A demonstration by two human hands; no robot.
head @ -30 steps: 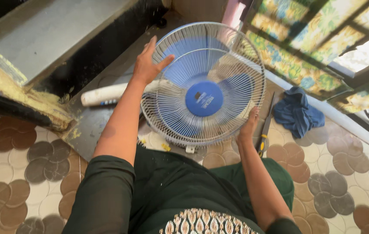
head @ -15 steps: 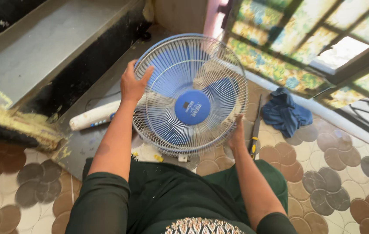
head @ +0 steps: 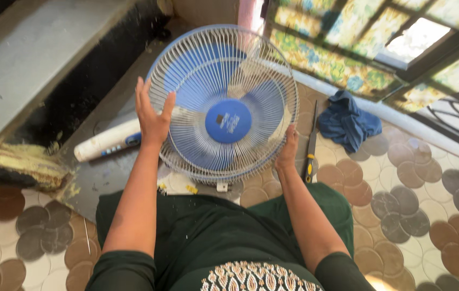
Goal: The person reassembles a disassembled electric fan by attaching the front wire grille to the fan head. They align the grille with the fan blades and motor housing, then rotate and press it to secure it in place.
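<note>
A round fan head with a white wire guard (head: pixel 251 64), blue blades and a blue centre cap (head: pixel 228 120) faces up in front of me. My left hand (head: pixel 153 116) presses flat against the guard's left rim, fingers spread upward. On the lower right rim rests my right hand (head: pixel 287 152), its fingers curled around the wire edge. The fan's white stand tube (head: pixel 105 141) lies on the floor behind my left hand.
A screwdriver with a yellow and black handle (head: pixel 310 153) lies right of the fan. Further right sits a crumpled blue cloth (head: pixel 348 123). A grey concrete step (head: pixel 30 70) runs along the left, a window frame with floral panes (head: pixel 348 54) along the right. The floor is patterned tile (head: pixel 418 215).
My left hand slid down the guard's left rim from the top toward the middle. The fan and both hands shifted left in the view. My right hand stayed on the lower right rim.
</note>
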